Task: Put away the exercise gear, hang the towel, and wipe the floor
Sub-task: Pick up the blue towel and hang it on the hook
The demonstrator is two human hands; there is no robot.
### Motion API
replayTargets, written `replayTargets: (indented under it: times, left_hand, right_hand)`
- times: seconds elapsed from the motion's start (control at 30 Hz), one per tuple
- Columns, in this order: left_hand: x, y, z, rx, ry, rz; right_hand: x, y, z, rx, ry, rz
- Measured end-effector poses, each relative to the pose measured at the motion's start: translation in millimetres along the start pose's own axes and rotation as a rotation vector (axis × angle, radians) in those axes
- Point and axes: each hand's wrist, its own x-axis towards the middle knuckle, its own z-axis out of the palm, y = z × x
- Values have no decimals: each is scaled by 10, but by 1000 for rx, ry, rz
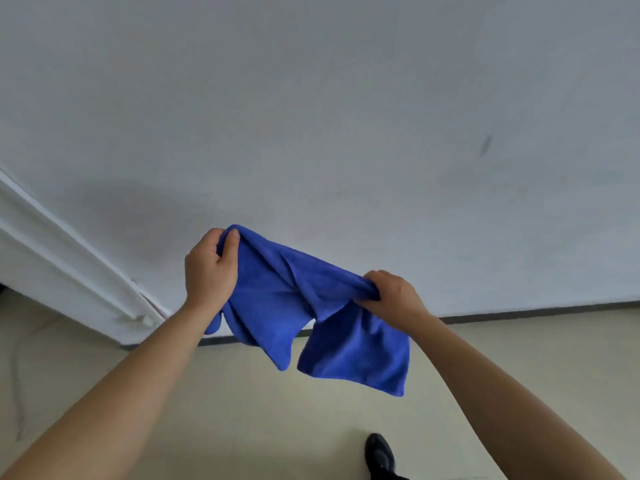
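Note:
A blue towel (294, 306) hangs in the air in front of a white wall, stretched between both hands. My left hand (209, 268) grips its upper left corner, thumb over the cloth. My right hand (394, 296) holds a bunched part of the towel lower and to the right. Below my right hand a folded flap of the towel droops toward the floor, and another pointed fold hangs in the middle. No hook or rail is visible.
The white wall (346, 116) fills the upper view, with a dark baseboard (536, 311) along its foot. A white door frame (69, 268) runs diagonally at the left. Beige floor tiles (242, 410) lie below, and my black shoe (379, 455) stands at the bottom.

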Motion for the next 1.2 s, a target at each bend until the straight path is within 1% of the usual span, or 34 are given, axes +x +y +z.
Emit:
replayTargets:
  times: [0.07,0.13,0.27,0.33,0.4,0.43,0.5,0.6,0.67,0.7,0.77,0.83,0.93,1.0,1.07,1.13,1.2]
  left_hand:
    - [31,166,-64,-63,-38,38]
    - [-20,239,-31,-111,-101,56]
    - [-157,538,310,-201,-245,49]
    - [-282,809,526,-264,-324,17]
    - [-449,1108,749,-310,-430,9]
    - [-556,1264,862,-304,-487,39]
    - [-819,1614,1123,-264,-600,161]
    - [-1326,2199,1606,-211,-720,431]
    - [-1794,2639,1942,-235,-867,611]
    - [-2066,2881,2095,-250,-959,664]
    - [-2630,3361,2397,-293,-1147,690]
    - [-3133,3827,2726,-328,-1276,678]
    - [-3647,4465,3252,-405,-1280,671]
    - [-3842,4867,3556,-492,-1242,584]
    - [-3945,5212,3867,-527,-1203,533]
    - [-4014,5503,4223,-498,-1174,565]
    - [-4070,5794,4613,-437,-1149,640]
  right_hand:
    - [-256,-3,-288,142,84,129]
    - [-560,20,-502,266,142,209]
    - [-1215,95,-924,389,290,284]
    - [-1558,153,-1190,457,368,319]
    - [-1904,247,-1471,537,409,349]
    - [-2081,315,-1602,576,424,363]
    - [-2433,488,-1857,646,474,371]
    - [-2908,856,-2208,705,571,402]
    - [-3215,1159,-2434,690,612,436]
    - [-3372,1322,-2552,680,628,445]
    - [-3696,1690,-2793,658,649,465]
    - [-4022,2148,-3041,610,655,494]
    - [-4558,2928,-3360,485,675,554]
    - [-4946,3443,-3570,385,685,614]
    - [-5261,3870,-3747,373,678,687]
    - [-5436,4280,-3893,387,634,749]
    - [-5456,4718,-4016,344,582,781]
